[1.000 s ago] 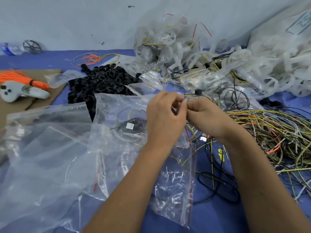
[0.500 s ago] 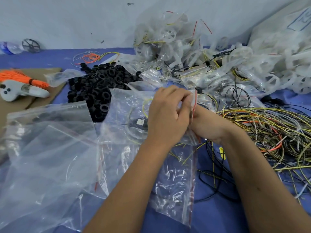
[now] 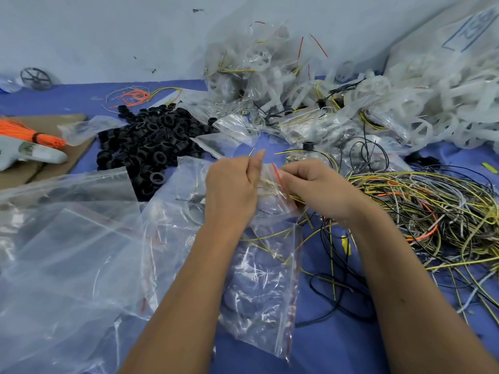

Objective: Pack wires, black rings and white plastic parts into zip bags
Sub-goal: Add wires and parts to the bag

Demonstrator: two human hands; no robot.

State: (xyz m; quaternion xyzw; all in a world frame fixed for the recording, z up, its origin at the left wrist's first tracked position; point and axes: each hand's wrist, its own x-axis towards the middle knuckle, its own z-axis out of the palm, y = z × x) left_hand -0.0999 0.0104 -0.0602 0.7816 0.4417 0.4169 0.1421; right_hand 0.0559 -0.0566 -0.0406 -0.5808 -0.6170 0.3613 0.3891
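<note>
My left hand (image 3: 232,187) and my right hand (image 3: 316,188) both pinch the red-striped mouth of a clear zip bag (image 3: 272,184) at the centre of the blue table. Yellow wires lie inside and beside this bag. A heap of black rings (image 3: 151,144) sits to the upper left of my hands. To the right spreads a tangle of yellow, black and orange wires (image 3: 421,209). White plastic parts (image 3: 421,103), many in bags, are piled at the back right. Another zip bag (image 3: 264,298) lies under my forearms.
Large empty clear bags (image 3: 67,252) cover the left foreground. An orange wire bundle (image 3: 29,130) and a grey-white device (image 3: 32,155) rest on brown cardboard (image 3: 62,171) at the far left. A dark spoked wheel (image 3: 36,78) stands by the back wall.
The bag's mouth has turned so its red strip now runs between my two hands. My hands have drawn slightly apart and lower along it.
</note>
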